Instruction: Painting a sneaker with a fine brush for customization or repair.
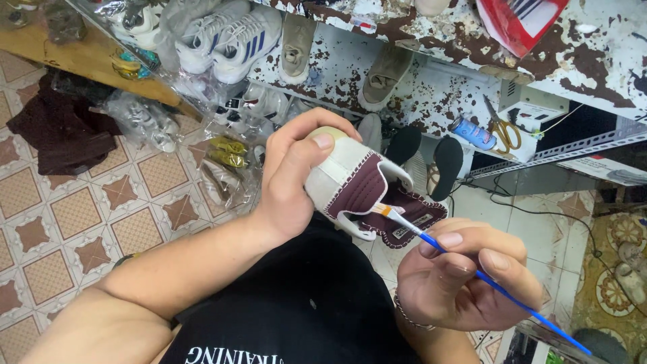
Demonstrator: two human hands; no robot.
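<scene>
I see my left hand (pixel 293 178) closed around a cream and maroon shoe (pixel 357 185), tilting its opening toward me; my right hand (pixel 465 276) pinches a blue brush (pixel 472 269), its tip touching the shoe's collar.

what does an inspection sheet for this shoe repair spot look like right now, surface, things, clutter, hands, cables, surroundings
surface: patterned floor tiles; no worktable under the hands.
job's things: cream and maroon shoe held in the air; blue-handled brush, its tip at the shoe's opening.
clutter: bagged shoes on the floor; white sneakers and tan shoes on a chipped, rusty shelf; scissors, small tube, black insoles.
grippers: left hand grips the shoe's toe; right hand holds the brush.
cables: black cable across the floor.
surroundings: dark cloth, wooden board.
</scene>
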